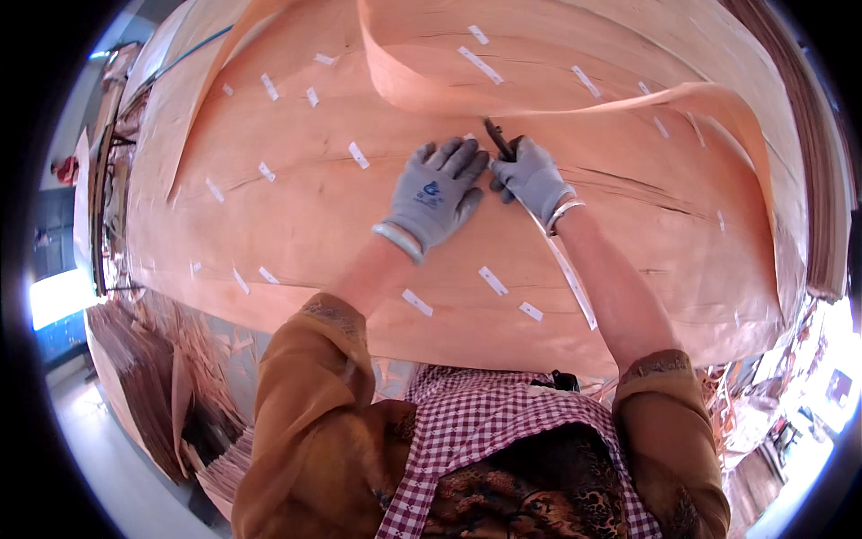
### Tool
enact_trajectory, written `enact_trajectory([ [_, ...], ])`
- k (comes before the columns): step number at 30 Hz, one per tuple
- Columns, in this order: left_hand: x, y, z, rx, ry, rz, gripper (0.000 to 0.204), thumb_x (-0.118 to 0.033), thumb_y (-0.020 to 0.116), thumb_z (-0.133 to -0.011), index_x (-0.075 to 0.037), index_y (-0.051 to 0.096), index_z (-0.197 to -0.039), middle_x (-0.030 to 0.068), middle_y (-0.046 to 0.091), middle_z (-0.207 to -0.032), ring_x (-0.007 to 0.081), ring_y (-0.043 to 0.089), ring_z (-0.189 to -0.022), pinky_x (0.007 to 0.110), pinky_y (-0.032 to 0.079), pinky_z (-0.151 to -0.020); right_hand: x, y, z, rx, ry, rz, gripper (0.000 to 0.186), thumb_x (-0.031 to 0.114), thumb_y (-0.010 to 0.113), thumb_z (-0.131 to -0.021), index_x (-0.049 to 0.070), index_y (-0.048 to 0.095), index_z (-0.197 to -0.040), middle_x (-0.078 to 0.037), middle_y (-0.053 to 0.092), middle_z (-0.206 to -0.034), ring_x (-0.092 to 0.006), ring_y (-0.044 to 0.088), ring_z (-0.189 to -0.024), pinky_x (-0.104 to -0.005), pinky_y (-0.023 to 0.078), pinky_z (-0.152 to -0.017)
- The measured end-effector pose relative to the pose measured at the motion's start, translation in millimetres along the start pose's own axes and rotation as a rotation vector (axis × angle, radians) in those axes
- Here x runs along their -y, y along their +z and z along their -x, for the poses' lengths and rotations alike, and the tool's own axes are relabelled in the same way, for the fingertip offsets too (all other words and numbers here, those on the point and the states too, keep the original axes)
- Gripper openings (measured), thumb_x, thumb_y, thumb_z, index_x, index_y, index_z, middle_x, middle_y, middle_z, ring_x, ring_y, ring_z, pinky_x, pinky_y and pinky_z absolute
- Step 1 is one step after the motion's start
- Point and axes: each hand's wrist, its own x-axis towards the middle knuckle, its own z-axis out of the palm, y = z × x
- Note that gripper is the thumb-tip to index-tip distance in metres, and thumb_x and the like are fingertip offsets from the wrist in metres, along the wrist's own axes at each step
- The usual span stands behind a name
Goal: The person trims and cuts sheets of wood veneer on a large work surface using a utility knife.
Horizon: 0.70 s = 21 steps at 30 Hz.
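One hand, the left hand, lies flat with its palm down and its fingers stretched out on a big, thin wood sheet. The right hand is just beside it, with its fingers curled tight around a dark tool. The two hands are very close, but I can't tell if they touch. Both wear grey gloves. The tool points away from the person, and its tip is near a curly wood edge that bends up like a wave.

A long white strip runs from beside the right hand back toward the person, next to the arm. I can't tell if the hand is holding it. The wood sheet is wide and pinkish-brown, and it is spread out in front of the person. Lots of little white pieces are stuck on it, here and there. Long dark cracks show to the right of the hands.

The person has brown sleeves and a checked apron. A pile of thin wood stands low on the left.
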Motion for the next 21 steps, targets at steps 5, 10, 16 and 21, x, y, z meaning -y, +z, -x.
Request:
enact_trajectory([
  [5,2,-13,-3,0.185,0.037,-0.087,0.049,-0.036,0.055,-0.088,-0.029,0.052,-0.136,0.0149,0.046,-0.139,0.0344,0.045,-0.127,0.049,0.036,-0.101,-14,-5,25,0.040,0.052,0.081,0.019,0.014,0.064,-0.083,-0.005,0.059,-0.085,-0.015,0.066,-0.067,-0.0220,0.069,-0.059,-0.0337,0.055,-0.055],
  [10,-1,-16,-13,0.233,0.062,-0.113,0.050,-0.038,0.056,-0.089,-0.031,0.050,-0.138,0.0141,0.043,-0.140,0.0340,0.042,-0.128,0.050,0.037,-0.098,-31,-2,54,0.186,0.016,-0.022,0.016,0.015,0.060,-0.087,-0.001,0.060,-0.088,-0.011,0.066,-0.068,-0.0193,0.067,-0.060,-0.0331,0.053,-0.054],
  [16,-4,-17,-10,0.215,0.080,-0.152,0.047,-0.034,0.057,-0.089,-0.028,0.052,-0.135,0.0127,0.044,-0.139,0.0333,0.044,-0.127,0.050,0.036,-0.100,-43,-54,46,0.153,-0.029,-0.391,0.018,0.016,0.060,-0.093,0.000,0.059,-0.100,-0.008,0.064,-0.073,-0.0120,0.059,-0.055,-0.0269,0.051,-0.054],
  [21,-9,-19,-17,0.153,0.173,-0.080,0.048,-0.027,0.057,-0.087,-0.013,0.052,-0.133,0.0120,0.049,-0.137,0.0311,0.045,-0.127,0.046,0.034,-0.107,-44,-78,35,-0.033,0.088,-0.268,0.017,0.015,0.059,-0.093,0.001,0.058,-0.103,-0.008,0.065,-0.075,-0.0108,0.057,-0.052,-0.0244,0.045,-0.049],
])
